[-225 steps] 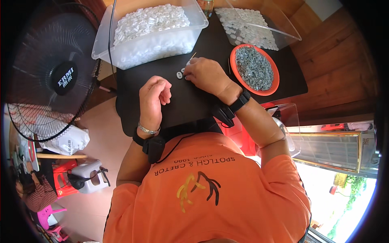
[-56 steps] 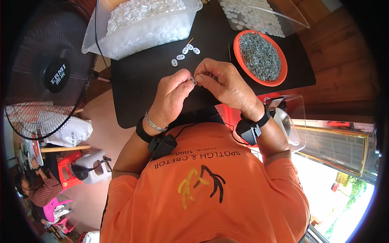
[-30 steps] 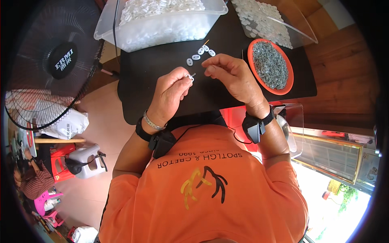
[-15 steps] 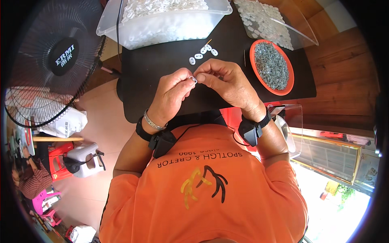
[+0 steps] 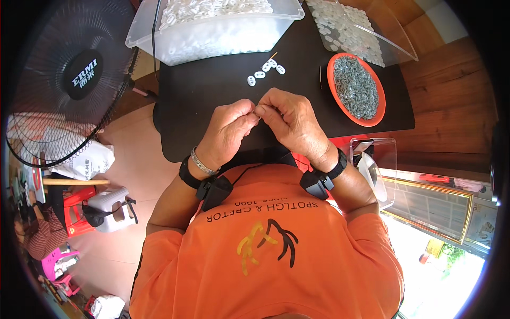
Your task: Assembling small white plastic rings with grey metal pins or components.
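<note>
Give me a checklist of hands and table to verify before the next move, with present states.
1. Left hand and right hand meeting at the fingertips: ok.
2. What lies between the fingertips: cannot tell, the fingers hide it.
3. Loose white oval pieces away from the hands: ok, five lie beyond them on the table.
4. Orange bowl stocked: ok, well filled with small grey pieces.
5. Whole translucent bin in view: not ok, the picture's top edge cuts it off.
</note>
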